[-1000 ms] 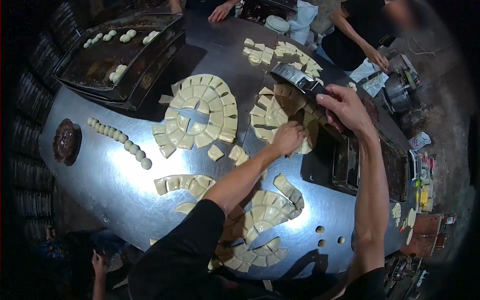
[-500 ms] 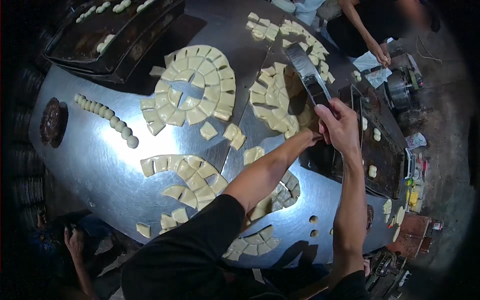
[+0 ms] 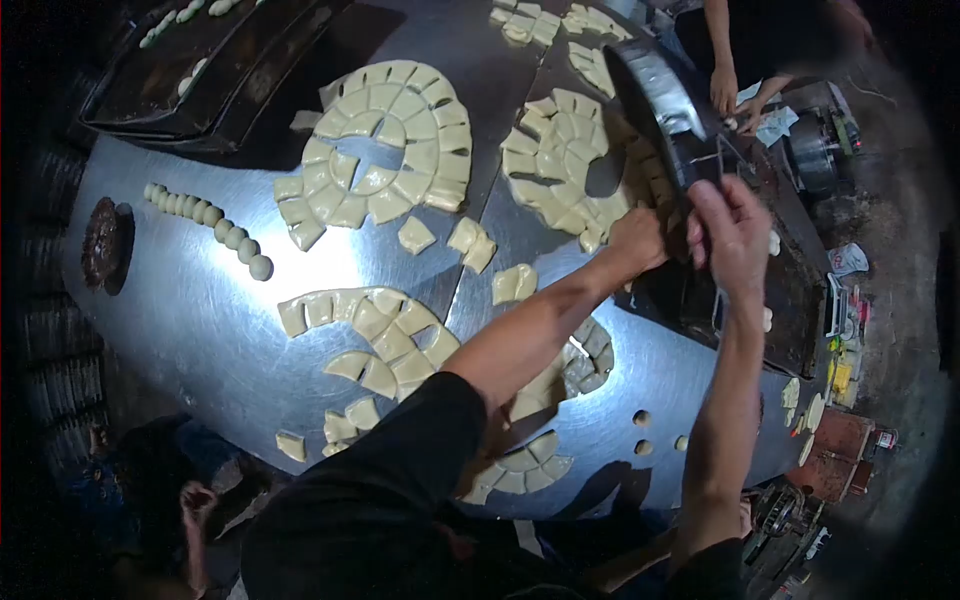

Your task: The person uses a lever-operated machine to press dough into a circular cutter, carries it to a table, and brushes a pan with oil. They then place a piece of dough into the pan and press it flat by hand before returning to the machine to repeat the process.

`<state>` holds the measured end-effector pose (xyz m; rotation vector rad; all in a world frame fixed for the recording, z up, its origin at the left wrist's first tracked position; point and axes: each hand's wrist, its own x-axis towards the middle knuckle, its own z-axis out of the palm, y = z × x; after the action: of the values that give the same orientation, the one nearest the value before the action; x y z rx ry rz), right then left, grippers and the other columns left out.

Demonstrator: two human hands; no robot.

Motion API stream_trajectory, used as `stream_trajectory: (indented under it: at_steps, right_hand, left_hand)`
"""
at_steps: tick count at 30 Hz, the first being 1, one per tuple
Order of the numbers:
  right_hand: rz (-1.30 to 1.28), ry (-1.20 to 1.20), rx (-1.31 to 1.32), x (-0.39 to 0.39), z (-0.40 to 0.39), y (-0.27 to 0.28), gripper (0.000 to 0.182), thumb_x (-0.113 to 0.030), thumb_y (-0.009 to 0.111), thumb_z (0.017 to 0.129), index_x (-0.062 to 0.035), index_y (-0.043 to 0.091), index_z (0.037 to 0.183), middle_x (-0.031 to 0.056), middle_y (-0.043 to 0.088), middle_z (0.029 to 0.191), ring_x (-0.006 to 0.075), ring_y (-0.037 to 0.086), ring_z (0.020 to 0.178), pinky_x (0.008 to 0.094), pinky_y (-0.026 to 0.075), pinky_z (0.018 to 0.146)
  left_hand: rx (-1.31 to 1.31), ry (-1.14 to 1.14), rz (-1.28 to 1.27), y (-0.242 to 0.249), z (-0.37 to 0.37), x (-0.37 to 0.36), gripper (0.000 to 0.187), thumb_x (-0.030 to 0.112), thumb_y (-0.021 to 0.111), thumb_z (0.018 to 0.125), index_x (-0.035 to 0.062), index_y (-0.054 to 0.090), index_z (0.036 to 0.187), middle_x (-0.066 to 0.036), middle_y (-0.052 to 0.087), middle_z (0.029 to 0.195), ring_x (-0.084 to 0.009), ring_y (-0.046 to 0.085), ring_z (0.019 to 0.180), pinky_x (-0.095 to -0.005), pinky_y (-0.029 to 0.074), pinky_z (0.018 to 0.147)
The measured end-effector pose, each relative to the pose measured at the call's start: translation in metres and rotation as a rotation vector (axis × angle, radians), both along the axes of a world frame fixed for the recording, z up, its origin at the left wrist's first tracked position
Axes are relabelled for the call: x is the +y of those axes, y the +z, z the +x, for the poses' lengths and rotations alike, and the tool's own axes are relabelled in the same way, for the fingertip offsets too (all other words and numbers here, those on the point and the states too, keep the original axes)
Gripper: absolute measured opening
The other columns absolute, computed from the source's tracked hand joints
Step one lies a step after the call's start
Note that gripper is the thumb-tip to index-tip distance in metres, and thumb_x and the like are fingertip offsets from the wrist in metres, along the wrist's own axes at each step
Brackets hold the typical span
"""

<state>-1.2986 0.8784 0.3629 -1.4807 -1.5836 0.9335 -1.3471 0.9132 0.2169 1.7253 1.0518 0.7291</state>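
My right hand (image 3: 735,235) is closed round the near end of a large, wide-bladed knife (image 3: 655,90), which is tilted up with light glinting off its metal. Close beside it, my left hand (image 3: 640,238) is curled at the near edge of a ring of cut dough (image 3: 565,160); the fingertips are hidden, and I cannot make out what they hold. The blade covers part of the dough and shades the strip under it. Left of this lies a larger ring of scored dough (image 3: 440,150), and loose dough pieces (image 3: 472,243) sit between.
A row of dough balls (image 3: 225,230) lies on the metal table (image 3: 200,330). Dark trays stand at the upper left (image 3: 150,100) and on the right (image 3: 790,335). More cut dough (image 3: 380,325) is nearer me. Another person's hands (image 3: 735,95) work at the upper right.
The knife has risen and turned, showing more of its broad face. My right hand has shifted right. My left hand has moved up slightly, and the co-worker's hands have come apart.
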Motion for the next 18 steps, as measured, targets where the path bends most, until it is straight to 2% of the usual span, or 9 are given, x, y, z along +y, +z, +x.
stream_trajectory:
  at_steps: [1,4,6,9,10,12,13,15,18]
  right_hand:
    - [-0.035,0.01,0.006,-0.003,-0.004,-0.002,0.015,-0.016,0.063,0.091,-0.0036,0.059,0.083,-0.0008,0.052,0.056,0.0041,0.043,0.041,0.0203,0.03,0.035]
    - [-0.062,0.08,-0.098,-0.002,-0.016,-0.01,0.016,-0.016,0.064,0.09,-0.0014,0.06,0.084,-0.0023,0.051,0.057,0.0029,0.044,0.047,0.021,0.033,0.041]
    - [-0.058,0.137,-0.157,0.003,-0.023,-0.019,0.018,-0.015,0.066,0.088,0.0018,0.061,0.088,-0.0027,0.052,0.059,0.0024,0.046,0.053,0.0217,0.037,0.046]
    - [0.053,0.186,-0.384,0.026,-0.035,-0.043,0.025,-0.023,0.065,0.088,0.0009,0.062,0.094,0.0202,0.061,0.066,0.0283,0.062,0.058,0.0359,0.046,0.055]
    - [0.06,0.171,-0.375,0.033,-0.039,-0.051,0.025,-0.023,0.065,0.088,0.0009,0.062,0.094,0.0202,0.061,0.066,0.0283,0.062,0.058,0.0359,0.046,0.055]
    - [0.16,0.136,-0.477,0.044,-0.045,-0.061,0.028,-0.027,0.063,0.088,-0.0008,0.061,0.096,0.0289,0.059,0.074,0.043,0.061,0.073,0.0442,0.046,0.061]
    - [0.17,0.114,-0.475,0.046,-0.045,-0.061,0.028,-0.027,0.063,0.088,-0.0008,0.061,0.096,0.0289,0.059,0.074,0.043,0.061,0.073,0.0442,0.046,0.061]
    - [0.32,0.006,-0.561,0.046,-0.04,-0.058,0.031,-0.028,0.064,0.089,0.0009,0.061,0.1,0.0198,0.06,0.064,0.0297,0.062,0.057,0.0378,0.046,0.055]
    - [0.404,-0.148,-0.492,0.042,-0.022,-0.042,0.031,-0.029,0.064,0.089,0.0005,0.061,0.096,0.0186,0.059,0.062,0.0297,0.061,0.056,0.0371,0.046,0.055]
  left_hand:
    - [-0.01,-0.015,-0.037,0.008,0.0,0.006,0.039,0.033,0.061,0.08,0.0072,0.058,0.11,-0.018,0.062,0.108,-0.0333,0.06,0.105,-0.044,0.051,0.084]
    - [-0.756,0.173,0.158,-0.023,0.036,0.012,0.03,0.028,0.057,0.082,0.0083,0.062,0.103,-0.013,0.063,0.094,-0.0304,0.06,0.096,-0.0468,0.045,0.084]
    - [-0.776,0.142,0.196,-0.032,0.041,0.007,0.027,0.026,0.056,0.082,0.0085,0.062,0.102,-0.013,0.063,0.094,-0.0305,0.06,0.095,-0.0469,0.044,0.084]
    - [-0.472,0.073,0.363,-0.045,0.041,-0.008,0.024,0.023,0.056,0.082,0.0087,0.063,0.1,-0.012,0.064,0.094,-0.0306,0.06,0.093,-0.0469,0.044,0.083]
    - [-0.336,0.066,0.432,-0.049,0.038,-0.016,0.023,0.022,0.056,0.082,0.0088,0.063,0.1,-0.012,0.064,0.094,-0.0307,0.06,0.093,-0.0469,0.044,0.083]
    - [-0.05,0.153,0.497,-0.046,0.019,-0.038,0.021,0.019,0.055,0.082,0.0089,0.064,0.098,-0.012,0.064,0.094,-0.0308,0.06,0.092,-0.047,0.043,0.083]
    - [0.054,0.216,0.487,-0.041,0.003,-0.047,0.019,0.017,0.059,0.079,0.0084,0.062,0.096,-0.012,0.061,0.093,-0.0324,0.058,0.091,-0.0434,0.043,0.084]
    - [0.224,0.289,0.535,-0.041,-0.033,-0.059,0.016,0.015,0.06,0.076,0.0077,0.06,0.091,-0.013,0.058,0.089,-0.0329,0.057,0.087,-0.0408,0.042,0.08]
    - [0.326,0.341,0.653,-0.057,-0.062,-0.061,0.015,0.015,0.056,0.075,0.0063,0.058,0.087,-0.012,0.056,0.083,-0.0286,0.057,0.08,-0.0413,0.04,0.071]
